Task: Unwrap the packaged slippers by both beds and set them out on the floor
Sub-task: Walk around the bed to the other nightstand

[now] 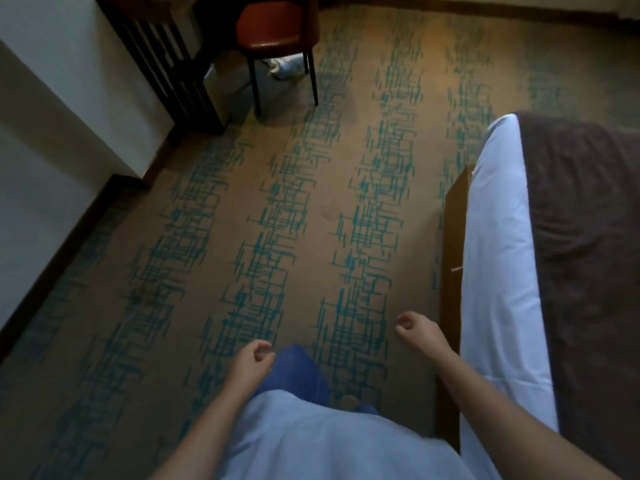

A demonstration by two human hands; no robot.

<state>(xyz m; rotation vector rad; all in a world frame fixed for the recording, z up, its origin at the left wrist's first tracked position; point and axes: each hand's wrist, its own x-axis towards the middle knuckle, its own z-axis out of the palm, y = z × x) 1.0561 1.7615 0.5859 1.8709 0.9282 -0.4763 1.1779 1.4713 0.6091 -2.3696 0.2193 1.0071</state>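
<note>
My left hand hangs low in the middle of the head view, fingers loosely curled, holding nothing. My right hand is a little higher and to the right, close to the wooden bed frame, fingers also curled with nothing in them. A bed with a white sheet and a dark brown cover runs along the right side. No packaged slippers show on the patterned carpet. Something white and crumpled lies under the chair at the top; I cannot tell what it is.
A red-seated chair with dark legs stands at the top next to a dark slatted desk. A white wall with a dark skirting board runs down the left. Broad carpet lies between wall and bed.
</note>
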